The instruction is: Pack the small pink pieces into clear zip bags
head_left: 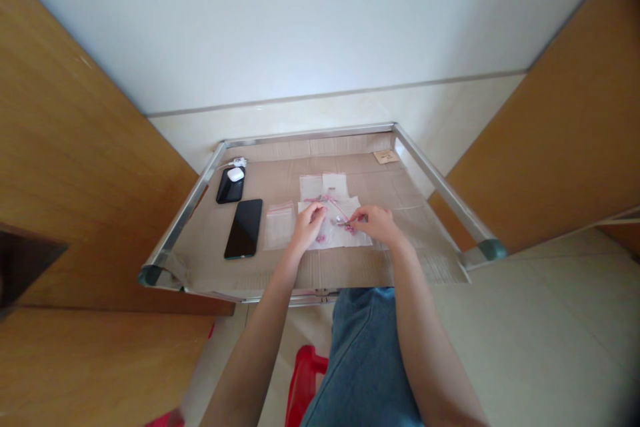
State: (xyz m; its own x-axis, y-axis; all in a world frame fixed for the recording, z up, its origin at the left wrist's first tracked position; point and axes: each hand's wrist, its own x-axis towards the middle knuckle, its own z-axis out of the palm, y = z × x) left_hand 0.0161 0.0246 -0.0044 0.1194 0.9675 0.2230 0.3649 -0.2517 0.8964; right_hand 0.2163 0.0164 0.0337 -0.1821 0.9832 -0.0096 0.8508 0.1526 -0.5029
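White sheet (336, 239) beneath left hand (310, 223), right hand (375, 221), pink pieces (321, 238)

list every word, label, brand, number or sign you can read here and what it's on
No text can be read for certain.
Brown card, back right corner: dark marks, too small and blurred to read.
Small plastic bag behind the white sheet: one small dark mark, too blurred to tell whether it is lettering.
Large black phone: no lettering can be made out.
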